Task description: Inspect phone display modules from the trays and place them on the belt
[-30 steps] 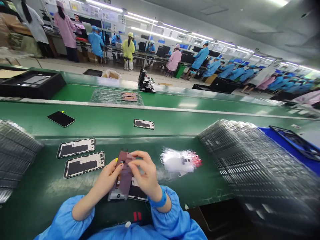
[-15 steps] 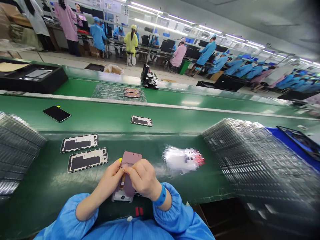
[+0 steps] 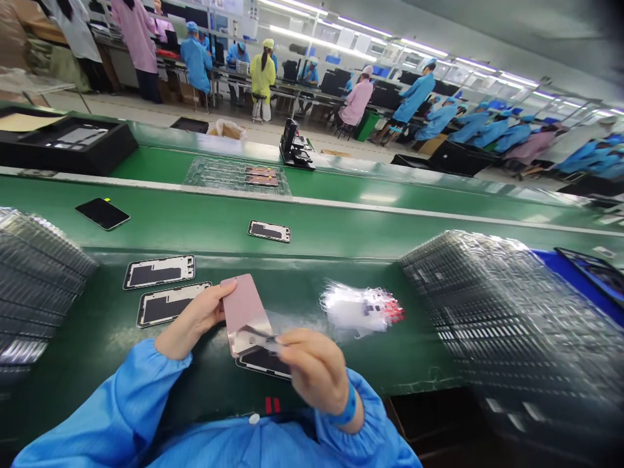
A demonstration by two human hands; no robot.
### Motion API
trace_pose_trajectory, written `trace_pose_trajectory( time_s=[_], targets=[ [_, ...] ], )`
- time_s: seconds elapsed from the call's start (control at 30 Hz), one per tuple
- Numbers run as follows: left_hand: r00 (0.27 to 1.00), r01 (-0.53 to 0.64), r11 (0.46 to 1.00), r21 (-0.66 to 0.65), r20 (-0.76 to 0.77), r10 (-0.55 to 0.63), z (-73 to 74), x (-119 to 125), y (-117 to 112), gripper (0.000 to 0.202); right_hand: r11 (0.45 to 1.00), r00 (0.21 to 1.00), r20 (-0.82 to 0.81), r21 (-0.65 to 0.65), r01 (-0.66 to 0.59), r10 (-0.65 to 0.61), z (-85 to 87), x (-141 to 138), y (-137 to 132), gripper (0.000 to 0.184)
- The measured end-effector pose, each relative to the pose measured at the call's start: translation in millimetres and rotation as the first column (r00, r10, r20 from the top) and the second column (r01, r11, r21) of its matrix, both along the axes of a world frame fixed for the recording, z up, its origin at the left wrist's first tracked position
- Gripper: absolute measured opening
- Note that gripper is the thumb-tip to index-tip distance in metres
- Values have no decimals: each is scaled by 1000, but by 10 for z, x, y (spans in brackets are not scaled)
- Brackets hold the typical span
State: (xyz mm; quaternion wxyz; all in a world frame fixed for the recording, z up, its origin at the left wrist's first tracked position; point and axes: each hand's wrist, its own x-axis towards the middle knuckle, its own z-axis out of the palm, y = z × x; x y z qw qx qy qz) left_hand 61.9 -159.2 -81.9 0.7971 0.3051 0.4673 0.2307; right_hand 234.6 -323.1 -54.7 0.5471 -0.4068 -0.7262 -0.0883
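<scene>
My left hand grips a flat pink phone-sized panel by its left edge, tilted over the bench. My right hand pinches a thin clear film, which stretches across the panel's lower end; whether it still sticks there I cannot tell. Under the panel and my right hand lies a phone frame, partly hidden. Two more phone frames, an upper one and a lower one, rest left of my hands, the lower partly behind my left hand. Right of them lies a pile of clear films with red tabs.
Stacks of clear plastic trays stand at left and right. On the green belt lie a black phone screen and another phone frame. Behind are a clear tray and a black fixture. People work farther off.
My right hand has moved from the panel's middle down and right with the clear film. My left hand has shifted up and left, and the panel has turned, showing a plain pink side.
</scene>
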Motion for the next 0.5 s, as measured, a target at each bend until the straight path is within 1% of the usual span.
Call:
trace_pose_trajectory(
  time_s=[0.03, 0.07, 0.1, 0.13, 0.17, 0.2, 0.23, 0.27, 0.3, 0.33, 0.4, 0.47, 0.5],
  targets=[
    [1000, -22, 1000, -1, -5, 22, 14, -10, 34, 16, 996, 994, -68, -14, 84, -85, 17, 89, -72, 24],
    [999, -38, 999, -3, -10, 38, 29, -20, 59, 13, 981, 972, -135, -30, 190, -192, 15, 198, -131, 21],
    [999, -49, 999, -5, -13, 49, 43, -30, 77, 12, 949, 927, -206, -59, 309, -315, -9, 328, -176, 15],
    [998, -56, 998, -8, -16, 56, 56, -41, 89, 10, 897, 856, -269, -102, 430, -441, -54, 480, -208, 9],
    [998, -61, 998, -9, -19, 61, 66, -53, 95, 10, 822, 758, -321, -174, 542, -568, -119, 652, -230, 4],
    [998, -64, 998, -9, -22, 64, 74, -66, 98, 11, 736, 644, -359, -281, 616, -676, -202, 839, -246, 7],
    [998, -65, 998, -9, -23, 65, 82, -80, 97, 14, 660, 539, -383, -382, 647, -750, -297, 1034, -259, 15],
    [998, -63, 998, -9, -23, 63, 90, -95, 92, 16, 552, 446, -325, -486, 677, -834, -400, 1230, -272, 24],
    [998, -59, 998, -7, -20, 59, 100, -109, 83, 17, 403, 365, -186, -570, 716, -912, -504, 1417, -286, 30],
    [999, -52, 999, -3, -12, 52, 113, -124, 69, 17, 329, 324, -120, -600, 729, -938, -602, 1584, -301, 31],
    [999, -36, 999, 12, 11, 35, 148, -147, 30, 17, 216, 272, -8, -631, 745, -962, -760, 1831, -329, 25],
    [999, -17, 999, 33, 37, 15, 192, -159, -23, 18, 142, 232, 62, -633, 761, -971, -836, 1941, -336, 19],
    [999, -10, 999, 41, 46, 8, 215, -159, -54, 18, 100, 199, 93, -616, 781, -976, -839, 1944, -324, 17]
  ],
)
